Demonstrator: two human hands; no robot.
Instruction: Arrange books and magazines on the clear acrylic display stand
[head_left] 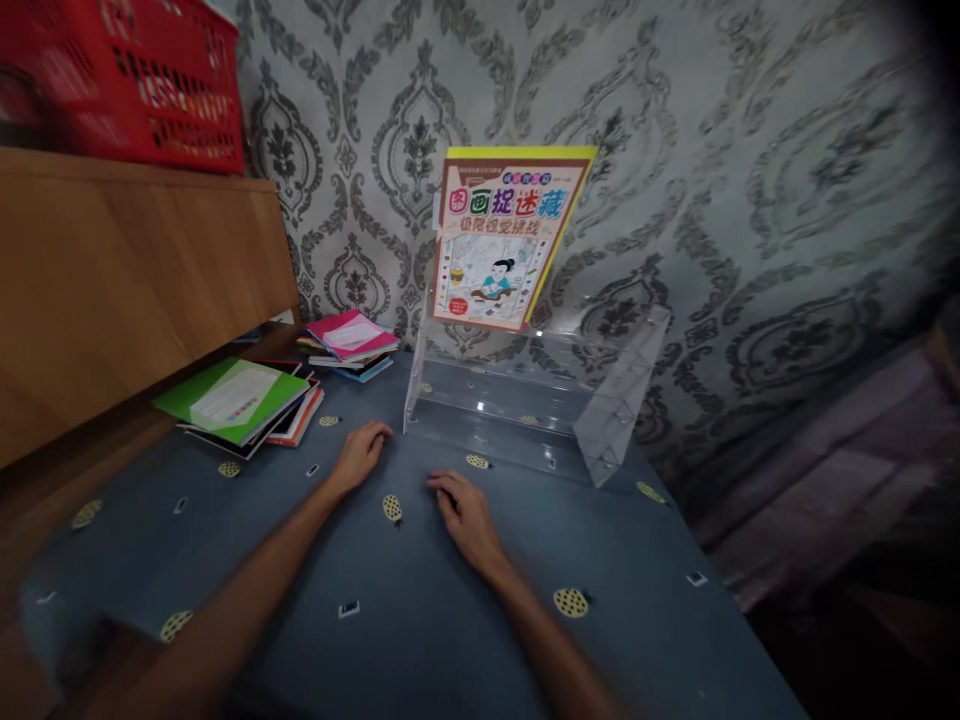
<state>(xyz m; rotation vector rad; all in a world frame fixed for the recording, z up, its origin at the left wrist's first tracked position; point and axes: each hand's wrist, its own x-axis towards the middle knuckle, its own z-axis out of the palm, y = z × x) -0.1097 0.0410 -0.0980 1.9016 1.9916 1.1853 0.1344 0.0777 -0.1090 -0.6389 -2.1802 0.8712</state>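
On the blue tablecloth [420, 600], my left hand [364, 452] rests with its fingers loosely bent and nothing in it. My right hand [465, 512] lies a little nearer and to the right, its thumb apart from the fingers, also holding nothing. Just beyond both hands stands a clear acrylic display rack [517, 400] with stepped tiers. A picture book [502, 250] with a yellow edge and colourful lettering stands on its top tier, towards the left. Neither hand touches the rack.
Left of my left hand lies a stack of books with a green book [240, 395] on top. A second stack, topped by a pink book [352, 333], sits behind it near the wall. A wooden cabinet [142, 290] carries a red plastic basket [180, 90].
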